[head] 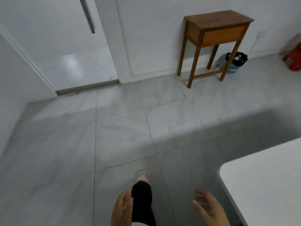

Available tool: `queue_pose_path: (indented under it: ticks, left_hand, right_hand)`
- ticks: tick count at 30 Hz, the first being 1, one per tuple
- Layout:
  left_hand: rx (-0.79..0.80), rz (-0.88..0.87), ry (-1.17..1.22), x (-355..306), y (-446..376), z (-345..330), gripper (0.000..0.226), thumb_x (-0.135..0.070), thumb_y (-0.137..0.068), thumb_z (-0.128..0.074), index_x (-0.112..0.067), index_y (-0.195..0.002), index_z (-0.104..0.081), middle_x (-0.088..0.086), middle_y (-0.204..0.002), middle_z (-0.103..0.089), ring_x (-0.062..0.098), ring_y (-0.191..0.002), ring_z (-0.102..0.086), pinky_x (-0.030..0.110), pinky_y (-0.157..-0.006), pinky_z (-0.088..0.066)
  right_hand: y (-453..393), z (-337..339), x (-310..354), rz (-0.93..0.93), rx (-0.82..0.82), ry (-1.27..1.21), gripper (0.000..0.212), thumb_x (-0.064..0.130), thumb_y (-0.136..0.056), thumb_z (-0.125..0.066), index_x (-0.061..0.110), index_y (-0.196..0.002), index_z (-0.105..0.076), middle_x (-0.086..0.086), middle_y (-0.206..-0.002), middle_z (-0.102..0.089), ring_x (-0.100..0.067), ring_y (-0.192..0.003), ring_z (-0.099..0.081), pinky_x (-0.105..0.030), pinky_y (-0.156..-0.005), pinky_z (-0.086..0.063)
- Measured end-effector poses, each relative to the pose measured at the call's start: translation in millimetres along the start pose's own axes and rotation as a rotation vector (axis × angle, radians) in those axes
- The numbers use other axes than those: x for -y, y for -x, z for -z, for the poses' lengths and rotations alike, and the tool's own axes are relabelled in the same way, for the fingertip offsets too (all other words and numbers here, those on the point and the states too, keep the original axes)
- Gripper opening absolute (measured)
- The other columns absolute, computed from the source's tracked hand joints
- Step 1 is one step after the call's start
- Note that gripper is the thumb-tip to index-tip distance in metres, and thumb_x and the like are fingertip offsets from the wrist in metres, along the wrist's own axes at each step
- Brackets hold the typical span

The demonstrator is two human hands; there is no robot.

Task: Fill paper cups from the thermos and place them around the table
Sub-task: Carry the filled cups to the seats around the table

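**Both hands empty over floor, table corner at right**

White door (70, 51) far left, grey marbled tile floor (65, 144). Left hand (121, 209) low centre, fingers loosely curled, holding nothing, beside black trouser leg (142, 203) and pink shoe (143, 176). Right hand (210, 207) fingers spread, relaxed, empty. Brown wooden side table (216, 31) against wall, black-lined blue bin (235, 62) beside it. White rounded-corner table (263, 185) at right, bare where visible. No cups or thermos in view.

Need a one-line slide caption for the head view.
Both hands, left and right, empty beside a white table; wooden side table stands against the wall.
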State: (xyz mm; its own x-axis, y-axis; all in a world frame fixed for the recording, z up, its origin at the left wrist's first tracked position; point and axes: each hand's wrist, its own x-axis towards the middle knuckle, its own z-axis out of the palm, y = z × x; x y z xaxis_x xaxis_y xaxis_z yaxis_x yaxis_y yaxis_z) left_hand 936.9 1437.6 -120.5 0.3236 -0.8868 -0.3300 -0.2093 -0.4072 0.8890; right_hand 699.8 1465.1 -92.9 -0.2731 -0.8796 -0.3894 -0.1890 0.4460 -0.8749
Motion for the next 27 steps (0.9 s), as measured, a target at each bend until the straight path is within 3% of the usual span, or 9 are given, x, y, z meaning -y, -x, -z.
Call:
queue_pose_path:
  ticks: [3,5,8,11,14,17,21,24,27]
  left_hand:
    - [0.044,-0.034,0.005,-36.0,-79.1,-28.3,0.025,0.005,-0.086,-0.051,-0.006,-0.108,-0.056,0.021,-0.113,-0.062,0.033,-0.104,-0.058,0.044,-0.094,-0.042]
    - [0.082,-0.068,0.011,-72.3,-136.7,-46.2,0.026,0.007,-0.087,-0.049,0.001,-0.111,-0.055,0.023,-0.114,-0.061,0.031,-0.103,-0.058,0.025,-0.087,-0.045]
    - [0.174,-0.167,0.016,-129.5,-209.1,-76.8,0.026,0.01,-0.085,-0.049,0.007,-0.111,-0.054,0.018,-0.108,-0.06,-0.007,-0.083,-0.063,-0.004,-0.069,-0.04]
    - [0.34,-0.221,-0.044,-166.8,-262.6,-119.0,0.03,0.015,-0.083,-0.049,0.01,-0.112,-0.053,0.018,-0.102,-0.058,-0.026,-0.074,-0.054,-0.007,-0.068,-0.039]
    - [0.481,-0.228,-0.131,-194.7,-299.3,-177.4,0.031,0.016,-0.081,-0.051,0.01,-0.111,-0.054,0.02,-0.098,-0.059,-0.025,-0.072,-0.055,-0.006,-0.067,-0.039]
    - [0.613,-0.23,-0.202,-215.7,-324.5,-251.0,0.03,0.015,-0.08,-0.053,0.006,-0.108,-0.056,0.018,-0.097,-0.062,-0.021,-0.073,-0.057,-0.005,-0.067,-0.04]
    - [0.688,-0.29,-0.243,-265.2,-341.4,-367.4,0.029,0.014,-0.08,-0.054,-0.003,-0.103,-0.057,-0.013,-0.089,-0.071,-0.019,-0.073,-0.057,-0.003,-0.065,-0.041]
    - [0.708,-0.299,-0.207,-314.0,-342.5,-450.9,0.028,0.014,-0.082,-0.052,0.006,-0.108,-0.056,0.015,-0.098,-0.06,-0.021,-0.07,-0.055,-0.004,-0.061,-0.039]
    - [0.799,-0.352,-0.208,-355.2,-340.0,-541.0,0.027,0.013,-0.082,-0.052,0.007,-0.109,-0.055,0.015,-0.099,-0.058,-0.023,-0.071,-0.055,-0.005,-0.061,-0.038]
  right_hand:
    - [-77.3,-11.1,33.8,0.024,-0.04,0.003,0.031,-0.005,-0.073,-0.066,0.01,-0.1,-0.059,-0.009,-0.085,-0.064,-0.015,-0.075,-0.062,-0.001,-0.059,-0.044]
    - [-124.8,-18.5,64.5,0.029,-0.077,-0.03,0.032,-0.006,-0.075,-0.064,0.012,-0.1,-0.057,-0.01,-0.086,-0.063,-0.006,-0.072,-0.061,-0.003,-0.06,-0.044]
    - [-176.9,-23.0,104.9,0.034,-0.145,-0.074,0.032,-0.002,-0.076,-0.064,0.019,-0.099,-0.056,-0.004,-0.085,-0.064,0.007,-0.071,-0.061,-0.004,-0.061,-0.045]
    - [-208.5,-15.4,124.7,-0.028,-0.247,-0.119,0.036,0.0,-0.075,-0.066,0.026,-0.098,-0.057,-0.001,-0.087,-0.065,0.003,-0.077,-0.061,-0.003,-0.064,-0.044]
    - [-235.2,-3.3,133.7,-0.086,-0.419,-0.151,0.043,-0.001,-0.075,-0.065,0.037,-0.094,-0.058,0.002,-0.085,-0.067,-0.004,-0.079,-0.063,-0.004,-0.066,-0.044]
    - [-276.3,22.7,129.7,-0.109,-0.615,-0.2,0.041,-0.011,-0.076,-0.06,0.028,-0.09,-0.064,0.003,-0.089,-0.067,-0.004,-0.079,-0.063,-0.001,-0.064,-0.043]
    - [-357.8,102.7,131.2,-0.15,-0.675,-0.278,0.038,-0.004,-0.074,-0.066,0.031,-0.086,-0.059,-0.003,-0.082,-0.065,-0.004,-0.073,-0.063,-0.002,-0.063,-0.043]
    - [-409.3,175.5,146.4,-0.108,-0.672,-0.287,0.04,-0.006,-0.074,-0.064,0.028,-0.092,-0.054,-0.005,-0.081,-0.064,0.009,-0.071,-0.06,-0.003,-0.062,-0.044]
    - [-446.0,247.3,151.7,-0.101,-0.748,-0.245,0.033,-0.007,-0.074,-0.064,0.016,-0.095,-0.055,-0.008,-0.084,-0.061,0.009,-0.075,-0.06,-0.005,-0.064,-0.046]
